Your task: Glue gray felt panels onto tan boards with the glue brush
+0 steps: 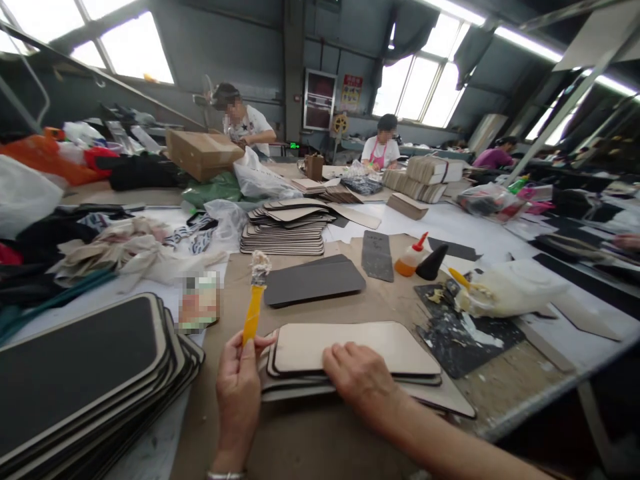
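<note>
My left hand is closed around the yellow handle of a brush, held upright, its bristles caked with whitish paste. One left fingertip reaches the left end of a beige panel with rounded corners and dark edges. That panel lies on top of a small pile of similar panels. Curled fingers of my right hand press on the panel at its near edge; the thumb is hidden. Just beyond lie dark grey panels. Right of the pile, a cut-open white plastic container with yellowish paste lies on a smeared black sheet.
Dark panels with beige rims are stacked at left, beige panels behind. An orange glue bottle stands beside a black cone. Fabric scraps and a cardboard box lie left. Several people work farther back.
</note>
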Action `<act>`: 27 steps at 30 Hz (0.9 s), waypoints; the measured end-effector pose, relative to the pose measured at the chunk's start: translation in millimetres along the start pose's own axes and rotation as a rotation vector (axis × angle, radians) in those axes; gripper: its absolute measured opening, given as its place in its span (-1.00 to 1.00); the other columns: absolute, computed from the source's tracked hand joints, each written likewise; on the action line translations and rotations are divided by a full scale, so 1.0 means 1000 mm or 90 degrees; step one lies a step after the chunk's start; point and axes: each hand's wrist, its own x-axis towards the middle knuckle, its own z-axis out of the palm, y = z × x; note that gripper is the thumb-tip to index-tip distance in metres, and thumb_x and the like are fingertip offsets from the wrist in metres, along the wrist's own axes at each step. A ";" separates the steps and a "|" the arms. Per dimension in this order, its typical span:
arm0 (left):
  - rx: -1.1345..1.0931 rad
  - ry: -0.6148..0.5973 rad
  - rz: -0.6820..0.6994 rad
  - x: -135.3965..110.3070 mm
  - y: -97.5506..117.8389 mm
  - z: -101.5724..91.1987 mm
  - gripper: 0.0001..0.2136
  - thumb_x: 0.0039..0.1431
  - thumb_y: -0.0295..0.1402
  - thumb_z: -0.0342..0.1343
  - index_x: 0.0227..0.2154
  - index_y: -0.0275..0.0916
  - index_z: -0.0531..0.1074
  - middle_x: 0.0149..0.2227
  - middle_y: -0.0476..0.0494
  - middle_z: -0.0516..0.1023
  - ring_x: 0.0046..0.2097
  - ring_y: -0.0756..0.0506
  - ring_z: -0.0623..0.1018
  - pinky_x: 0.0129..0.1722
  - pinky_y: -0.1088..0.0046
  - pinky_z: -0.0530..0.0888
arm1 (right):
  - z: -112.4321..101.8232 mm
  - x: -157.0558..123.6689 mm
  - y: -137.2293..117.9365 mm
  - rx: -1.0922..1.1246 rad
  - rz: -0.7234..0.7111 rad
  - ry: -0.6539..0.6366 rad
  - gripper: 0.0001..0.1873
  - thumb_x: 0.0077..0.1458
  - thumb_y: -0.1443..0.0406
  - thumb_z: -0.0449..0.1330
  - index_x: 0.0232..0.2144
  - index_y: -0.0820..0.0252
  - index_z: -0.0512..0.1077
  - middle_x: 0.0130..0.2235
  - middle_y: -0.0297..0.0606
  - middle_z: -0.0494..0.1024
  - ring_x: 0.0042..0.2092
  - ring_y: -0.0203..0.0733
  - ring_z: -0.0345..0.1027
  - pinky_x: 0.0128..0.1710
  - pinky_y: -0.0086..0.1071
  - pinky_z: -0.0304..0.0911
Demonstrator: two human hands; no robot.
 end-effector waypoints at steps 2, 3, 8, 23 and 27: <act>0.020 0.004 -0.036 -0.006 -0.014 -0.012 -0.73 0.06 -0.10 0.06 -0.33 -0.20 0.35 -0.40 -0.05 0.56 -0.26 -0.11 0.56 -0.11 0.28 0.44 | 0.018 -0.022 -0.025 0.009 0.010 0.084 -0.77 0.09 0.44 0.06 -0.18 0.32 0.39 -0.20 -0.01 0.53 -0.22 -0.06 0.40 -0.30 -0.26 0.28; 0.035 0.004 -0.042 -0.008 -0.019 -0.017 -0.72 0.04 -0.09 0.08 -0.34 -0.20 0.35 -0.39 -0.04 0.56 -0.24 -0.11 0.56 -0.07 0.29 0.42 | 0.022 -0.031 -0.033 0.045 0.020 0.100 -0.74 0.10 0.36 0.09 -0.14 0.32 0.38 -0.13 0.02 0.51 -0.15 -0.02 0.38 -0.23 -0.22 0.29; 0.127 -0.021 0.007 -0.010 -0.023 -0.023 -0.70 0.00 -0.04 0.07 -0.34 -0.17 0.37 -0.38 -0.04 0.56 -0.19 -0.13 0.56 0.01 0.27 0.36 | 0.012 -0.074 -0.004 0.230 0.194 0.064 -0.51 0.10 0.05 0.08 -0.02 0.23 0.32 0.01 -0.05 0.43 0.05 -0.03 0.24 0.04 -0.14 0.19; 0.297 0.031 0.033 -0.033 -0.008 -0.004 -0.65 0.00 -0.02 -0.06 -0.33 -0.18 0.36 -0.37 -0.14 0.59 -0.15 -0.21 0.51 -0.02 0.16 0.34 | 0.054 -0.108 0.061 0.384 0.697 0.193 -0.60 0.13 0.14 -0.07 -0.13 0.30 0.33 -0.05 0.05 0.42 0.05 -0.03 0.24 0.08 -0.10 0.12; 0.284 0.047 0.045 -0.042 -0.009 -0.006 -0.64 0.00 -0.02 -0.06 -0.31 -0.20 0.35 -0.38 -0.14 0.58 -0.18 -0.20 0.53 -0.04 0.17 0.36 | 0.054 -0.091 0.072 0.437 0.641 0.182 -0.58 0.10 0.13 -0.05 -0.12 0.28 0.34 -0.07 -0.01 0.46 0.00 -0.06 0.31 0.02 -0.17 0.21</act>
